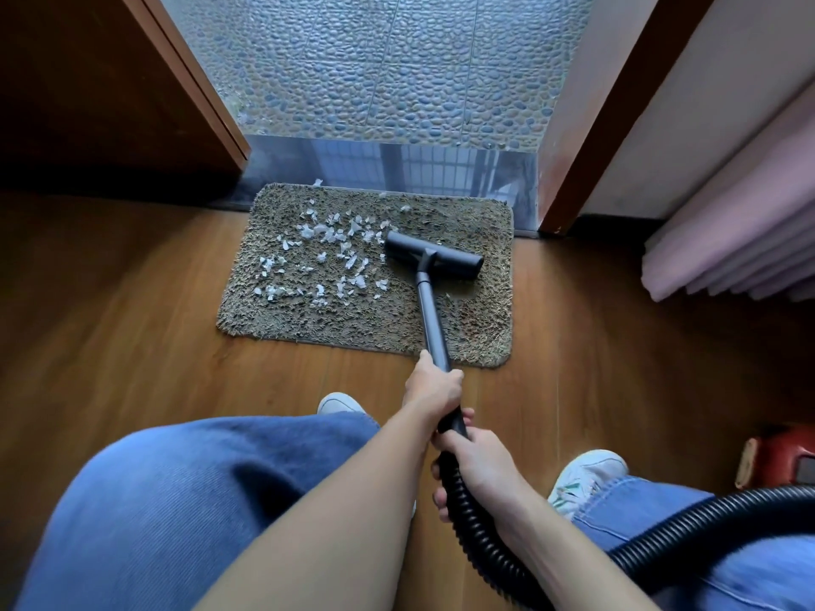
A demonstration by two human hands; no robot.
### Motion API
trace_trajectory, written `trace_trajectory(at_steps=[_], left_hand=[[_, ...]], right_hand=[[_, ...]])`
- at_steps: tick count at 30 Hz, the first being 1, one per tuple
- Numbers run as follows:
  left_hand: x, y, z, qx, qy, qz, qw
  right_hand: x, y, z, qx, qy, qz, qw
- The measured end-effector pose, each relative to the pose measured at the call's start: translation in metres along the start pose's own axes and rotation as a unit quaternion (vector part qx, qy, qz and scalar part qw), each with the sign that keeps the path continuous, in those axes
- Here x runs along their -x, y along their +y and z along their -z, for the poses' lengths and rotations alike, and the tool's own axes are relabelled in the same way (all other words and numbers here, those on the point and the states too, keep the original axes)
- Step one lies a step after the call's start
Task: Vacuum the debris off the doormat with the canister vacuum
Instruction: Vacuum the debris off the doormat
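Observation:
A shaggy brown doormat (476, 328) lies on the wood floor before the doorway. Several white paper scraps (326, 258) are scattered over its left and middle part. The dark vacuum floor head (434, 255) rests on the mat's right half, at the right edge of the scraps. Its grey wand (430, 315) runs back toward me. My left hand (434, 388) grips the wand near the mat's front edge. My right hand (474, 460) grips the handle end just behind it, where the black ribbed hose (480, 535) begins. The red canister (780, 456) sits at the right edge, partly cut off.
A brown door (110, 90) stands open at the left, and a door frame (586, 169) rises at the right. A pink pleated curtain (732, 249) hangs at the right. Pebble tiles (388, 68) lie beyond the metal threshold (397, 165). My jeans-clad knees and white shoes (586, 476) fill the foreground.

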State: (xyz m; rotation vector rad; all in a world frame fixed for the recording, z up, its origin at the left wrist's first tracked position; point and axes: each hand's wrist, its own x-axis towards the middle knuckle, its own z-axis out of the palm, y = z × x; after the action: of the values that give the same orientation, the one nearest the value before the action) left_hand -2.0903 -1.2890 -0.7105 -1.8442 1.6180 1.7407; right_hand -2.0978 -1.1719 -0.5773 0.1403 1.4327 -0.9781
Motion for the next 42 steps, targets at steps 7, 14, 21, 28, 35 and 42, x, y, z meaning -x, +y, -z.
trace_trajectory(at_steps=[7, 14, 21, 28, 35, 42], left_hand=[[0.075, -0.003, 0.002, 0.05, -0.02, 0.01, 0.999], [0.076, 0.0, -0.002, 0.047, -0.019, 0.01, 0.999], [0.03, 0.043, 0.004, 0.014, -0.018, -0.024, 0.999], [-0.049, 0.064, -0.003, -0.003, -0.005, -0.035, 0.999], [-0.009, 0.067, 0.007, 0.016, -0.02, -0.045, 0.999], [0.063, 0.017, 0.004, 0.134, -0.052, 0.005, 0.99]], right_hand=[[0.023, 0.031, 0.006, 0.051, 0.016, 0.0, 0.999], [0.024, 0.03, 0.011, 0.037, 0.024, 0.002, 0.999], [-0.014, -0.011, 0.007, -0.027, 0.028, 0.013, 0.999], [-0.044, -0.054, 0.005, -0.042, 0.014, 0.035, 0.998], [-0.039, -0.038, 0.006, -0.033, 0.016, 0.026, 0.999], [0.006, 0.015, 0.011, -0.006, 0.013, 0.001, 1.0]])
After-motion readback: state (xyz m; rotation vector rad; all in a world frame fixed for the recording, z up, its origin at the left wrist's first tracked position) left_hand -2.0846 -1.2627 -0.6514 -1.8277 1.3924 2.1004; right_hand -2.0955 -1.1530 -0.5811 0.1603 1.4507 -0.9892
